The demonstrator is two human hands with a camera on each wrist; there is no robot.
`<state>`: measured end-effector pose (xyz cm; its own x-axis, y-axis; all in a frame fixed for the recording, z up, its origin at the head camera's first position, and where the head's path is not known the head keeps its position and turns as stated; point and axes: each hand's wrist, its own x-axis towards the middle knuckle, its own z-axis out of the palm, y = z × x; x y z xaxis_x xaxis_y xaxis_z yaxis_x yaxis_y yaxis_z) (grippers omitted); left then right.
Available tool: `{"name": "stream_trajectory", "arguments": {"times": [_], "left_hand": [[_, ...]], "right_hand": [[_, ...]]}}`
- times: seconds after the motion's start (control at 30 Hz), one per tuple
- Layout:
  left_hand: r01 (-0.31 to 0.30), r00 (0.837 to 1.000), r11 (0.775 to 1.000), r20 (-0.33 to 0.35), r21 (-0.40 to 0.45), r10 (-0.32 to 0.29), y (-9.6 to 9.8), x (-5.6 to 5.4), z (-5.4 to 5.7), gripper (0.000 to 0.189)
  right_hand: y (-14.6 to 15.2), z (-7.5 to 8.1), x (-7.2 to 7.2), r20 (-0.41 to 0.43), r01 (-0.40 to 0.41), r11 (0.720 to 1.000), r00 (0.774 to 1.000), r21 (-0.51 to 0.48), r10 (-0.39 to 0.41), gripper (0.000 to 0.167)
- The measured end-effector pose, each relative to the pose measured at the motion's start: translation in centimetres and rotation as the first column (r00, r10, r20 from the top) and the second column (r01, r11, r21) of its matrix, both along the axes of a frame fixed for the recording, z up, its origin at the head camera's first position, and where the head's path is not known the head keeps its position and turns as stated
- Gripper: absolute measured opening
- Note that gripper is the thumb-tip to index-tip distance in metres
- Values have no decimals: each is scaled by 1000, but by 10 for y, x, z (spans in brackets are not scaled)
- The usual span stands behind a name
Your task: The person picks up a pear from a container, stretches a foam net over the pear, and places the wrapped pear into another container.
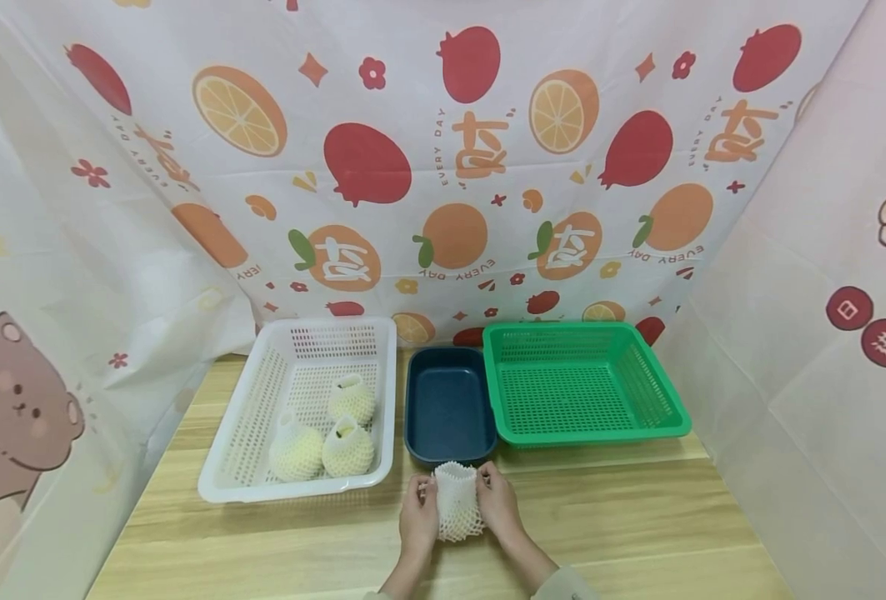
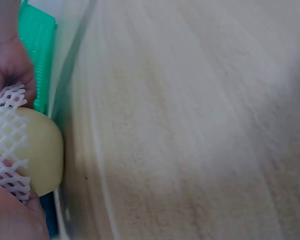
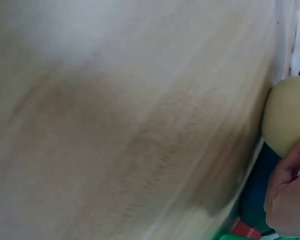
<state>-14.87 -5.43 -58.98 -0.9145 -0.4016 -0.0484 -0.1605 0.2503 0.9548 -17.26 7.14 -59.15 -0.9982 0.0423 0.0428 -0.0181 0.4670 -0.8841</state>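
A white foam net sleeve [image 1: 458, 500] stands at the table's front between both hands, its top opening spread. My left hand [image 1: 418, 515] pinches its left edge, and the thumb and fingers of my right hand [image 1: 498, 504] pinch the right edge. Inside it sits a pale yellow round fruit [image 2: 46, 150], partly bare below the mesh in the left wrist view. The same fruit [image 3: 286, 115] shows in the right wrist view beside the right hand [image 3: 290, 202]. Directly beyond the hands is a dark blue tray [image 1: 450, 408].
A white basket [image 1: 221, 450] at left holds several things: pale yellow fruits [image 1: 296, 454] in foam nets. At right stands a green basket [image 1: 585, 437] with perforated sides. Both are on a wooden table [image 1: 600, 508], with printed cloth [image 1: 412, 100] hanging behind and along the sides.
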Motion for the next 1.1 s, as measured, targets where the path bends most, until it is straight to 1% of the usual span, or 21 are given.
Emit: {"name": "stream_trajectory", "arguments": {"times": [0.07,0.23,0.33,0.43,0.6,0.77,0.87,1.0,1.1], "left_hand": [[-2,1000,1000,-4,-5,2,-1,-1,-3,11],[-6,1000,1000,-9,14,6,-1,-3,-10,10],[-12,1000,1000,-6,14,12,-2,-4,-13,10],[-25,1000,1000,-8,2,25,-3,-4,-15,9],[-40,999,999,-26,-16,39,-3,-3,-17,10],[-48,999,999,-11,-18,48,-4,-3,-22,11],[-52,999,998,-3,-24,52,-5,-3,-25,10],[-44,999,997,-9,-56,43,-6,-4,-27,8],[-18,1000,995,-9,-100,17,-8,-4,-27,9]], "right_hand": [[1,-6,-1,9,4,999,1000,-35,-4,12],[4,-22,-5,29,30,992,999,-123,-27,10],[5,-27,-6,34,27,986,999,-167,-22,10],[5,-28,-7,29,22,983,999,-182,-17,10],[5,-29,-7,17,22,986,1000,-164,-20,12],[6,-32,-6,12,14,988,1000,-156,-12,14],[6,-35,-7,-5,1,990,1000,-139,-1,14],[8,-37,-7,-39,-15,996,999,-89,11,13],[9,-36,-8,-57,-29,999,998,-27,28,12]]}}
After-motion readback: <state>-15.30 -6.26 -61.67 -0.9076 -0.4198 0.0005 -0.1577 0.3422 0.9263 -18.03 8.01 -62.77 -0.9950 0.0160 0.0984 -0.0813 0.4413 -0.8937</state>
